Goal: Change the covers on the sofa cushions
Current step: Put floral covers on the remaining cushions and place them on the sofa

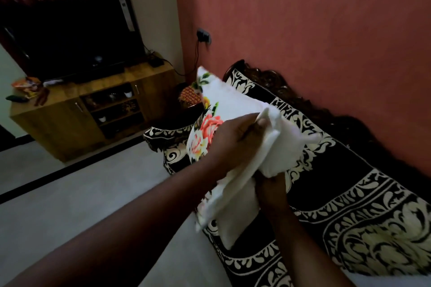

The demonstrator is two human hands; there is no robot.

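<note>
Head view: the cushion (pixel 279 147) is held above the sofa (pixel 349 193), its long axis running from near-low to far-high along the seat. The left hand (pixel 235 137) pinches the floral cover (pixel 207 123) at the open edge. The right hand (pixel 271 187) grips the white inner from below, nearer the sofa. The cover lies on the far side of both grips.

Cushion (pixel 214 109) held above sofa (pixel 349 193), left hand (pixel 233 142) on top, right hand (pixel 271 190) beneath. Sofa along wall (pixel 326 30) at right. TV cabinet (pixel 70 119) far left, TV (pixel 70 37) on it. Wall socket (pixel 203 35) behind cushion.
</note>
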